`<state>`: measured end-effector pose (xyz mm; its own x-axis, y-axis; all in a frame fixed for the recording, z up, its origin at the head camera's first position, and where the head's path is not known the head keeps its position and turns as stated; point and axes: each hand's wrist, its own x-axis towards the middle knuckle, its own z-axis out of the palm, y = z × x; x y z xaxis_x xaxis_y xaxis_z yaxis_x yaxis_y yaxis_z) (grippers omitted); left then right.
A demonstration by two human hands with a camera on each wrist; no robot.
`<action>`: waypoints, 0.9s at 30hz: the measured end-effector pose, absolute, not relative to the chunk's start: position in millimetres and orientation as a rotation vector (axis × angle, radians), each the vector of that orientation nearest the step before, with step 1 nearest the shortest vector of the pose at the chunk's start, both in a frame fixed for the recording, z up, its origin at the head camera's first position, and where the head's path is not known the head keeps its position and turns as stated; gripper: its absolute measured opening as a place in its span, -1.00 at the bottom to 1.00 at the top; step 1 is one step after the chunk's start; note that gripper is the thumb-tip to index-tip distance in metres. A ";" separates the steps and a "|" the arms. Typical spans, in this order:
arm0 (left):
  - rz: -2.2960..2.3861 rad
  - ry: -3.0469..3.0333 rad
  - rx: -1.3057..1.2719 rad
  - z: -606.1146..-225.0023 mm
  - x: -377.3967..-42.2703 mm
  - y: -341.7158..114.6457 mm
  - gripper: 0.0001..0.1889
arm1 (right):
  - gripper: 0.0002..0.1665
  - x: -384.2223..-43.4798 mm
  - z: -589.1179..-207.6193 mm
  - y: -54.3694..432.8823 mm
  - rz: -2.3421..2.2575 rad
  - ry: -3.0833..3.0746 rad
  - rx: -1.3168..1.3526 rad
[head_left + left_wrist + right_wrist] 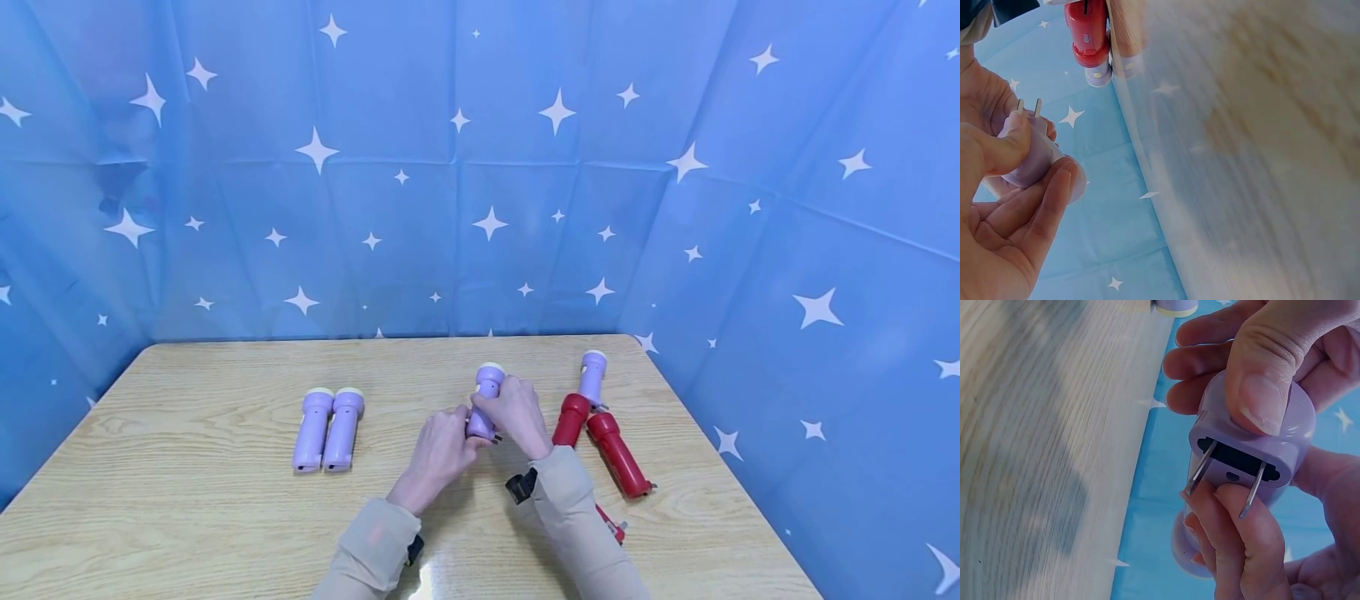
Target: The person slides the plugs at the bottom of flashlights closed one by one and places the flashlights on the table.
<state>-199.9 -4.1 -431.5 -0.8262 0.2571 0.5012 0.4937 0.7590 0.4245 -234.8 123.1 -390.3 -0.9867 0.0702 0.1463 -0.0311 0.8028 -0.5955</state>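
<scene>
Both hands hold a purple flashlight (490, 380) above the middle of the wooden table, its pale-rimmed head pointing away. Two metal plug prongs (1252, 490) stick out of its tail end, beside a dark slot. My left hand (438, 450) grips the body from the left, its fingertips right by the prongs in the right wrist view. From the right, my right hand (517, 412) holds the body, with the thumb (1263, 394) pressed on the casing just above the slot. In the left wrist view, the flashlight (1032, 156) is partly hidden by fingers.
Two purple flashlights (312, 433) lie side by side on the table (187, 500) at left. At right are another purple flashlight (592, 377) and red flashlights (618, 454), some with prongs out. One red end (611, 525) shows beside my right sleeve. A blue star-patterned curtain (420, 200) surrounds the table.
</scene>
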 end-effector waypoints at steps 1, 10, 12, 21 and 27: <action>-0.781 -2.540 -0.573 -431.6 -199.9 -4.3 -0.67 | -0.66 -234.9 -390.5 123.1 0.939 -2.827 -0.027; -0.814 -2.560 -0.595 -430.9 -200.5 -6.7 -0.70 | -0.66 -234.6 -391.8 122.7 0.948 -2.826 -0.010; -0.825 -2.572 -0.599 -430.4 -200.3 -7.3 -0.72 | -0.66 -234.5 -391.8 122.4 0.951 -2.826 -0.013; -0.883 -2.596 -0.611 -428.6 -200.0 -9.1 -0.74 | -0.66 -233.6 -390.7 120.8 0.959 -2.843 -0.044; -0.876 -2.586 -0.626 -428.1 -201.1 -10.9 -0.74 | -0.65 -233.6 -390.0 120.5 0.935 -2.831 -0.019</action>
